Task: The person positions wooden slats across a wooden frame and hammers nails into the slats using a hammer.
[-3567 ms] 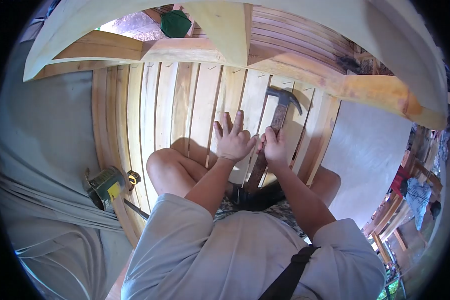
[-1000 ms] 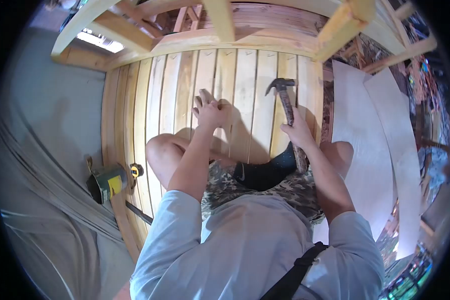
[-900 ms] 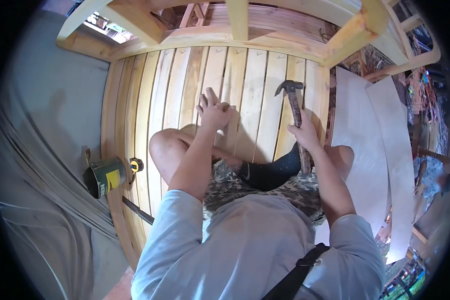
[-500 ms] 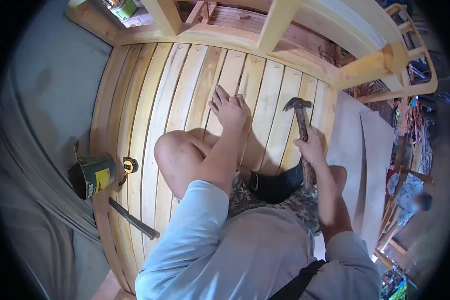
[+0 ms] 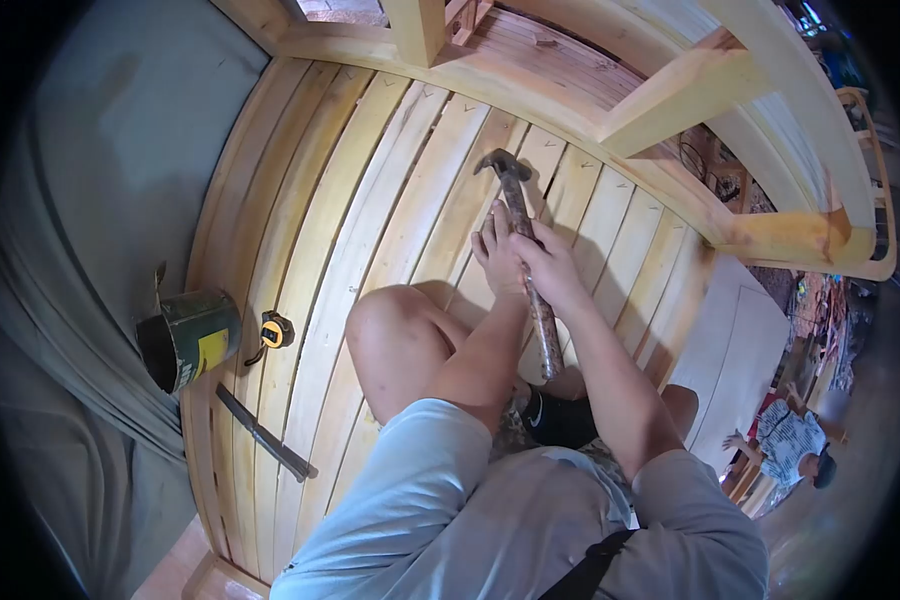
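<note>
My right hand (image 5: pixel 552 268) is wrapped round the worn wooden handle of a claw hammer (image 5: pixel 517 196). The dark hammer head lies over the slats, above my left fingers as seen here, and the handle's end points down toward my lap. Close beside it, partly behind the handle, my left hand (image 5: pixel 501 256) is closed with bent fingers at the slats. Whatever those fingertips may pinch is too small or too covered to make out. Pale wooden slats (image 5: pixel 395 235) with pencilled check marks along their far ends lie under both hands.
To the left are a cut-open green can (image 5: pixel 198 330), a yellow-black tape measure (image 5: pixel 274 331) and a dark metal bar (image 5: pixel 262 432). A wooden frame rail (image 5: pixel 530 100) with posts borders the slats. Grey cloth (image 5: pixel 80 390) hangs left. Another person (image 5: pixel 790 440) is at far right.
My right hand has brought the hammer leftward from the right-hand slats to beside my left hand. The view has shifted, and the other person at far right shows more plainly.
</note>
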